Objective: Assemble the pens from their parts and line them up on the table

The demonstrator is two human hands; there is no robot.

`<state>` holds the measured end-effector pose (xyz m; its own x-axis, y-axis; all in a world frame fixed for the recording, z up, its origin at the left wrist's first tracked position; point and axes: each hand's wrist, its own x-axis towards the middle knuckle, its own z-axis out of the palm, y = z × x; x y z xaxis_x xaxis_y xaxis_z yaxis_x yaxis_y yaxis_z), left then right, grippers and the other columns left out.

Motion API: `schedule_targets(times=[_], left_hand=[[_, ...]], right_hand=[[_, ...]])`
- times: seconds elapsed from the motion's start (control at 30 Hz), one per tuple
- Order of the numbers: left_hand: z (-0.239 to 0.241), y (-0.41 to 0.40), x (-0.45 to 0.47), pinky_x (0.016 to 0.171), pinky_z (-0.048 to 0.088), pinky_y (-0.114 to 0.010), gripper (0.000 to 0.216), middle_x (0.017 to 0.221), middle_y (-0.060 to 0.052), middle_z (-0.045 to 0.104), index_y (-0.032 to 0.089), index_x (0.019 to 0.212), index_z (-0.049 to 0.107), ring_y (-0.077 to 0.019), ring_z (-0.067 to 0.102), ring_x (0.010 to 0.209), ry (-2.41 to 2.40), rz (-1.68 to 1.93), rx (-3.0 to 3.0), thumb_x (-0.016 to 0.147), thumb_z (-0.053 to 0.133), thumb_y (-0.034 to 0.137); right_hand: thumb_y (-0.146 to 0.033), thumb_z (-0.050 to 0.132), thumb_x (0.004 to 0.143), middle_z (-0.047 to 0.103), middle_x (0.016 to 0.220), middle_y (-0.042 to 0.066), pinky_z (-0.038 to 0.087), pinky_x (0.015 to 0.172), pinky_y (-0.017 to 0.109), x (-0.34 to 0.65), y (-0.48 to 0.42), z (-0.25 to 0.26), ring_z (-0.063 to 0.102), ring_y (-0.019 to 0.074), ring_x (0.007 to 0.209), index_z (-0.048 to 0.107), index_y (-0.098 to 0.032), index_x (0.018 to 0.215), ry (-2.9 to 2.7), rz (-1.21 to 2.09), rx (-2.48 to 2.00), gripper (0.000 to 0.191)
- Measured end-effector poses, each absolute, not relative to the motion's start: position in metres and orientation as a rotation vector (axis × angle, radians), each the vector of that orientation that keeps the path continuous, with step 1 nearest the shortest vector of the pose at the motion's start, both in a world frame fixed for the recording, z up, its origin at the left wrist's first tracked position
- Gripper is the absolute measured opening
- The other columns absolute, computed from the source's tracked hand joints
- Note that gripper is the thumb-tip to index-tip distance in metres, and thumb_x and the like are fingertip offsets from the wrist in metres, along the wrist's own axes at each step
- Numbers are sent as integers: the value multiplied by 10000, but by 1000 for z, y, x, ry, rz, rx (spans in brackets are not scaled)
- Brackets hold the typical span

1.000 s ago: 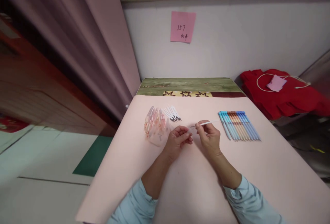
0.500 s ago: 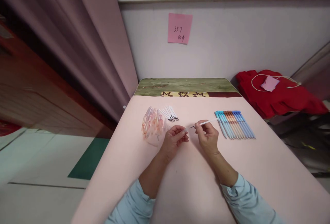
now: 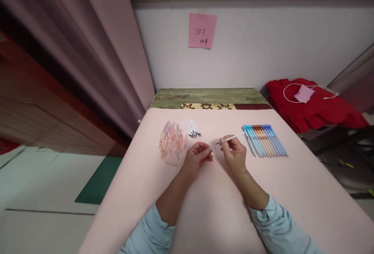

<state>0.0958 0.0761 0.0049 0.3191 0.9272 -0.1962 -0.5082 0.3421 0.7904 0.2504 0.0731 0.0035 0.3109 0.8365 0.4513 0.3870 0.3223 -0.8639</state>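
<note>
My right hand [image 3: 234, 155] pinches a thin white pen refill [image 3: 233, 137] near its dark tip, the shaft pointing up and right. My left hand [image 3: 197, 158] is curled just left of that tip, fingers pinched on something small I cannot make out. Both hands rest on the pink table cover [image 3: 292, 191]. To the left of the hands lies a clear bag of refills [image 3: 172, 143] with a fan of loose white refills [image 3: 191, 128] beside it. A neat row of blue and orange pens [image 3: 264, 140] lies to the right.
Beyond the pink cover is a green patterned tabletop [image 3: 209, 97] against the wall. A pink sticky note [image 3: 201, 30] hangs on the wall. Red cloth [image 3: 315, 108] with a white cable lies at right. A curtain [image 3: 96, 47] hangs at left.
The hands keep the same pinch and barely move; the refill's tip has drawn slightly away from the left fingers. The view has drifted a little.
</note>
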Motion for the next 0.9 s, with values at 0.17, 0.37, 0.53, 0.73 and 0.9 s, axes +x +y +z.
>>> schedule_targets(times=[0.17, 0.37, 0.53, 0.73, 0.9], left_hand=[[4, 75, 96, 690, 508, -269, 249, 789, -35, 698, 158, 870, 662, -125, 632, 670, 719, 1040, 730, 704, 814, 265], [1, 74, 100, 721, 503, -282, 274, 786, -58, 716, 150, 915, 710, -141, 640, 675, 717, 977, 897, 708, 814, 297], [0, 73, 101, 762, 500, -289, 246, 787, -52, 712, 157, 892, 714, -152, 648, 720, 724, 993, 951, 718, 805, 305], [5, 74, 100, 777, 483, -290, 219, 843, -67, 729, 151, 884, 708, -149, 632, 744, 741, 1063, 915, 730, 791, 283], [5, 76, 98, 809, 473, -291, 215, 889, -64, 726, 156, 886, 716, -136, 614, 754, 797, 1170, 852, 723, 789, 276]], right_hand=[[-361, 607, 903, 590, 658, -10, 418, 556, 258, 250, 71, 7, 531, 129, 570, 601, -204, 803, -1383, 382, -1276, 186], [-326, 595, 900, 587, 645, -13, 417, 551, 257, 247, 68, 12, 512, 127, 555, 615, -214, 767, -1500, 359, -1248, 174], [-337, 588, 913, 610, 659, -6, 441, 563, 271, 246, 69, 11, 560, 140, 571, 643, -211, 822, -1442, 499, -1221, 165], [-369, 557, 937, 664, 753, 12, 512, 613, 287, 248, 71, 6, 619, 150, 606, 670, -205, 960, -1323, 668, -1170, 200], [-388, 600, 907, 652, 722, 12, 462, 558, 255, 249, 68, 4, 586, 148, 627, 667, -198, 860, -1330, 601, -1263, 207]])
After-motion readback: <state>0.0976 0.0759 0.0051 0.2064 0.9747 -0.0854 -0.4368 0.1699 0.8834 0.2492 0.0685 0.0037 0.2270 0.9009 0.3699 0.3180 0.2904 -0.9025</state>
